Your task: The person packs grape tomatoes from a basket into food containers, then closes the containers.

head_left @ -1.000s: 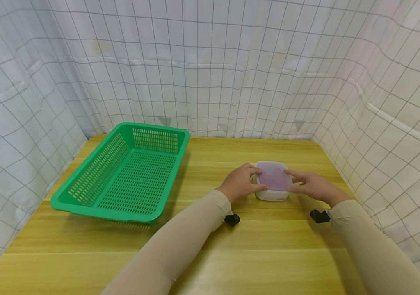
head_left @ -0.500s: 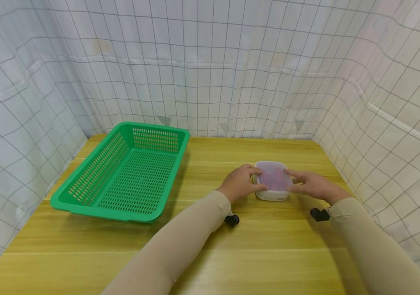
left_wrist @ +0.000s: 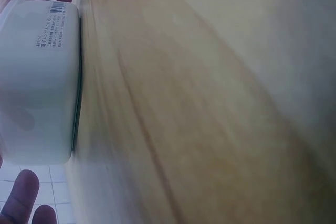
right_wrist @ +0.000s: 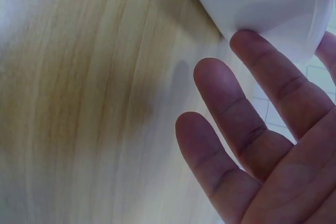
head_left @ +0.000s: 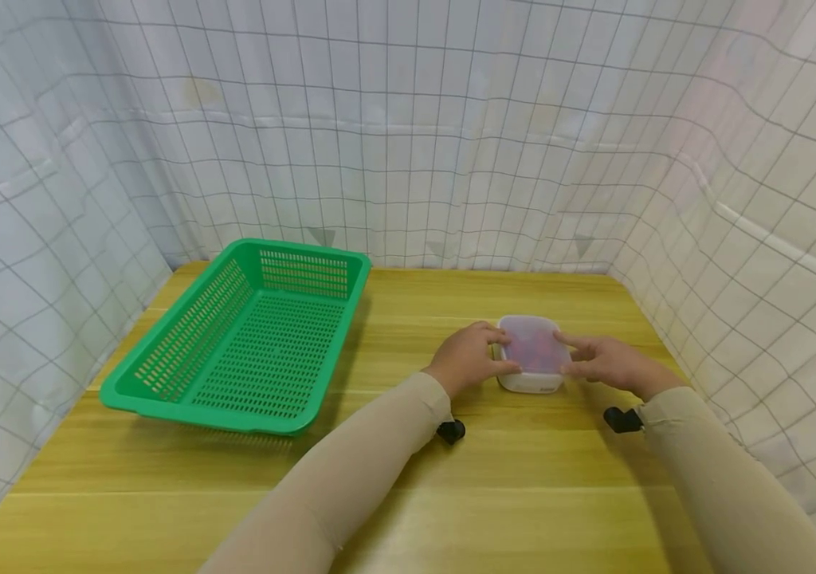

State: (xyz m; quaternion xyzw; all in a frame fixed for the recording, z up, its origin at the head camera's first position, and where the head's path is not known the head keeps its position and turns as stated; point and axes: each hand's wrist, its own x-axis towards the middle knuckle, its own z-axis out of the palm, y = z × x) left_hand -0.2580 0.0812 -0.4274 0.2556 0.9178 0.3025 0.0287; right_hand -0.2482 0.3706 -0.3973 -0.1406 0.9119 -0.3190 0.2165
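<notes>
A small white food container [left_wrist: 39, 87] with a translucent, purplish lid [head_left: 531, 344] stands on the table at right of centre in the head view. Something reddish shows faintly through the lid. From the left, my left hand [head_left: 467, 356] holds the container, thumb at the near corner and a finger at the lid's far edge. My right hand [head_left: 610, 363] holds the opposite side with thumb and index finger at the lid's rim. In the right wrist view, its other fingers [right_wrist: 239, 111] extend loosely beside the white wall. Printed text and a barcode mark the container's side in the left wrist view.
A large green plastic basket [head_left: 339, 351] with slotted walls stands on the left of the wooden table [head_left: 494, 510]. White grid-patterned curtains [head_left: 408, 159] surround the table at the back and both sides.
The hands, the container and the basket keep their places. Only a very slight shift of the whole head view shows.
</notes>
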